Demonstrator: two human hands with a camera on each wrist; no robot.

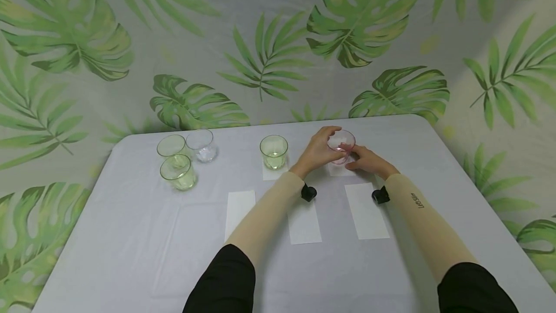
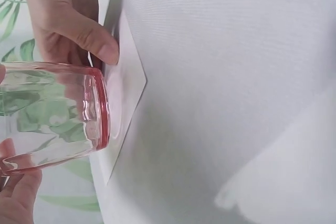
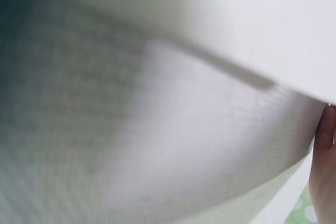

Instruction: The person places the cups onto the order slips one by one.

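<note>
My left hand [image 1: 319,151] holds a pink-tinted drinking glass [image 1: 340,141] near its rim, with fingertips and thumb on opposite sides. In the left wrist view, the glass's thick red base [image 2: 102,108] is close over a white paper rectangle [image 2: 131,72]. Low beside the glass, my right hand [image 1: 369,161] reaches in with its thumb extended onto the edge of that paper. Its other fingers are partly hidden behind the glass. Only the edge of a hand [image 3: 323,177] appears at the right of the right wrist view, which is otherwise blurred white.
A green glass [image 1: 274,153] stands on another paper rectangle [image 1: 271,175] to the left. Two green glasses [image 1: 184,177] and a clear glass [image 1: 206,152] cluster at the table's left. Three more paper rectangles [image 1: 367,211] lie nearer. Leaf-patterned cloth [image 1: 269,52] hangs behind the white table [image 1: 195,250].
</note>
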